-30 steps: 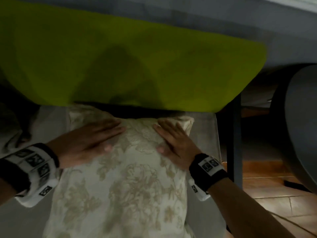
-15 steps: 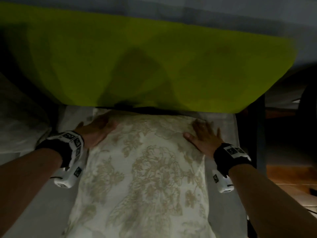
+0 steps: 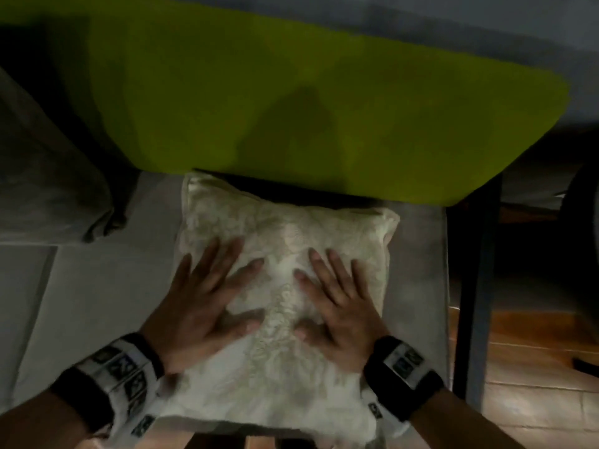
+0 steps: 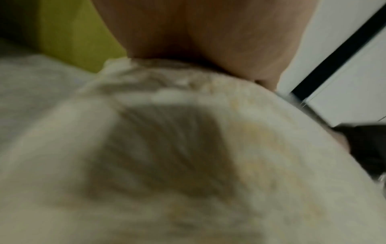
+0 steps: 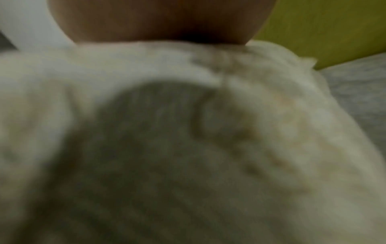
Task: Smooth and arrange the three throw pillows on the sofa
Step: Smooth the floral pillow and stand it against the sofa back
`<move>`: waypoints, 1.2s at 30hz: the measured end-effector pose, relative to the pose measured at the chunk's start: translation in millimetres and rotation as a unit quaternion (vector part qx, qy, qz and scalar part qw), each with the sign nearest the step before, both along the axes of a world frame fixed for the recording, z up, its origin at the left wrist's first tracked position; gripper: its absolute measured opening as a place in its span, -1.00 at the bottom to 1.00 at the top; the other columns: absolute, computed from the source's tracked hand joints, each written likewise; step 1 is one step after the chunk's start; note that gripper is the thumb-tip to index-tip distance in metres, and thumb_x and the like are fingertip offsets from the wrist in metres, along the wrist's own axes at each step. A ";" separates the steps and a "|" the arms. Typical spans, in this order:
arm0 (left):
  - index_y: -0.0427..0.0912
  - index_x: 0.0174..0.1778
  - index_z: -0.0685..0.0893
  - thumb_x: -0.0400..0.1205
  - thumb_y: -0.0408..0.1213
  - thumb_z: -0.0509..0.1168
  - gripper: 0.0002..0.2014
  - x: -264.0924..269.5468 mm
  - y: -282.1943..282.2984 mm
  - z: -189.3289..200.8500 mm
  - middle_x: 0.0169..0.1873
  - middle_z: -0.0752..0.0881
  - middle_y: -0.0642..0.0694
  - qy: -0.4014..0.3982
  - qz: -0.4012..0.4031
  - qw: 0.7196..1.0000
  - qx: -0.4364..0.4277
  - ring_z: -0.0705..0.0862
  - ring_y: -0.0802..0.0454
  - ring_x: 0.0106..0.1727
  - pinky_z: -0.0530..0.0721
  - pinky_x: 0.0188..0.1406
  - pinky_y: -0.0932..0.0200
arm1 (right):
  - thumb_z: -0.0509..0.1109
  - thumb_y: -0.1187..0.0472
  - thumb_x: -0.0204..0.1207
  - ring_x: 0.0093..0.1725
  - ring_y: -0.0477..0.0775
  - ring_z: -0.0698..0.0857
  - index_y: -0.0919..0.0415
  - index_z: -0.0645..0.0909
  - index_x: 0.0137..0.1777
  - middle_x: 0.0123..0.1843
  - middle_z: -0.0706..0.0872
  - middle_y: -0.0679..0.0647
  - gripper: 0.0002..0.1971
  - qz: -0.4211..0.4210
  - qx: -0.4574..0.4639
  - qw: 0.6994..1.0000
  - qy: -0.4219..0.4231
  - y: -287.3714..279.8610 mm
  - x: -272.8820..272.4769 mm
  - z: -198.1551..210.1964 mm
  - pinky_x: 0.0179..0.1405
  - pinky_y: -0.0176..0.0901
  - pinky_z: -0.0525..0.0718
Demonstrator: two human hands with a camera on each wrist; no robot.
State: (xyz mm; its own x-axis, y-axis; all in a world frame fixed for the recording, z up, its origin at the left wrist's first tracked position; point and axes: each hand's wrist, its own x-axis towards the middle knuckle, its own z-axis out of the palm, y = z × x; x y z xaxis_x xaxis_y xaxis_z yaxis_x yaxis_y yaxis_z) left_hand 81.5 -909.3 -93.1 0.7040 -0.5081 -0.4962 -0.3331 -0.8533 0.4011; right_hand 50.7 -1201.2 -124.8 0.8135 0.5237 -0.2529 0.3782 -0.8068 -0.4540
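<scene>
Currently, a cream floral throw pillow (image 3: 285, 241) is laid flat on the pale grey sofa seat (image 3: 90, 286), with its far edge tucked just under the lime-green backrest (image 3: 291, 92). Both hands are spread flat on top of it, palms down, with nothing grasped. The left hand (image 3: 207, 303) is placed on the left half of the pillow, its fingers straight and fanned toward the far side, the thumb pointed inward to the right. The right hand (image 3: 337, 303) is placed on the right half in a mirrored way, with its thumb pointed inward to the left. A narrow strip of patterned fabric is left showing between the two thumbs. Black and white wrist bands (image 3: 123, 380) are worn on both forearms.

In the left wrist view, the heel of the left hand (image 4: 204, 33) is seen pressed onto the pillow (image 4: 188, 165), though the fabric is blurred; the green backrest (image 4: 69, 33) is seen at the upper left. In the right wrist view, the right hand (image 5: 163, 19) is likewise seen resting on the pillow (image 5: 208, 148), with the green backrest (image 5: 325, 29) at the upper right and grey seat fabric (image 5: 359, 92) beside it.

To the far left, a second pale cushion (image 3: 48, 176) is seen on the seat, well apart from the hands. To the right, a dark sofa frame post (image 3: 476, 286) and a wooden floor (image 3: 534, 384) are visible.
</scene>
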 end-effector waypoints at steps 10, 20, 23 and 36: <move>0.48 0.58 -0.47 0.37 0.71 -0.15 -0.03 -19.4 46.4 -46.7 0.65 -0.48 0.26 0.059 0.111 0.990 0.067 -0.24 0.06 0.76 0.10 0.71 -0.22 | -0.05 -0.57 0.58 0.77 0.17 -0.44 -0.27 -0.30 0.77 0.80 -0.46 0.03 -0.12 -0.012 -0.086 0.996 0.001 -12.3 0.3 -47.4 0.71 0.46 -0.22; 0.23 0.74 -0.26 0.53 0.55 -0.11 -0.08 -38.8 53.6 -36.4 0.75 -0.16 0.16 0.148 0.265 0.953 -0.021 -0.02 0.10 0.73 0.03 0.65 0.08 | 0.09 -0.70 0.39 0.80 0.18 0.07 -0.42 -0.21 0.74 0.85 -0.06 -0.05 -0.02 -0.344 0.071 0.903 0.249 -59.1 -24.7 -24.8 0.72 0.33 0.17; 0.02 0.77 -0.04 0.56 0.51 -0.03 -0.05 -35.2 52.8 -20.9 0.76 0.04 -0.15 0.026 0.312 0.950 -0.008 0.09 -0.21 0.74 0.13 0.69 -0.16 | -0.01 -0.64 0.48 0.81 0.05 -0.09 -0.07 -0.13 0.82 0.85 -0.09 0.01 0.04 -0.347 0.009 0.925 0.151 -73.4 -39.9 -3.8 0.77 0.28 -0.04; 0.49 0.56 -0.51 0.35 0.66 -0.03 0.02 -89.0 37.7 -54.9 0.62 -0.60 0.19 0.090 0.208 0.974 -0.030 -0.34 -0.21 0.74 -0.04 0.67 -0.37 | -0.12 -0.77 0.32 0.65 0.05 -0.66 -0.62 -0.57 0.52 0.59 -0.77 -0.23 -0.09 -0.223 0.000 0.965 0.138 -13.0 -121.4 -49.6 0.73 0.30 -0.32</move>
